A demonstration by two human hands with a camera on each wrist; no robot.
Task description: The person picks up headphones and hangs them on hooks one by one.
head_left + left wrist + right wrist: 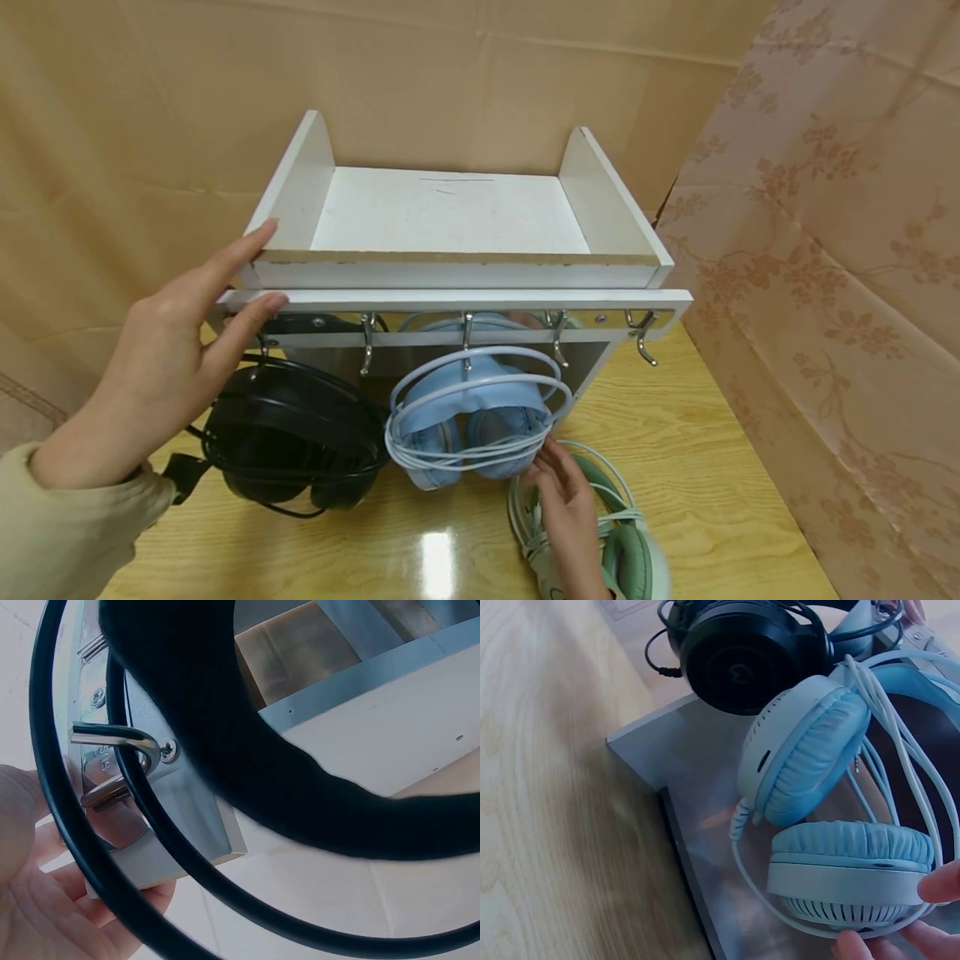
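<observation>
My left hand [168, 350] grips the left end of a white shelf unit [450, 275], thumb on the hook rail's edge and index finger up on the side panel. In the left wrist view, other fingers [64, 889] curl behind the rail. Below this hand, black headphones [300, 417] hang from the leftmost hook. Light blue headphones [465, 400] hang at the middle hook, their cable coiled around them. My right hand [566, 508] holds their right ear cup [847, 885] from below, thumb on its side and fingertips at its underside.
Green-and-white headphones [633, 550] with a coiled cable lie on the wooden table [697, 467], under my right hand. Bare metal hooks [645, 337] stick out on the rail's right side. A beige cloth [465, 83] hangs behind; a flowered one [840, 275] stands right.
</observation>
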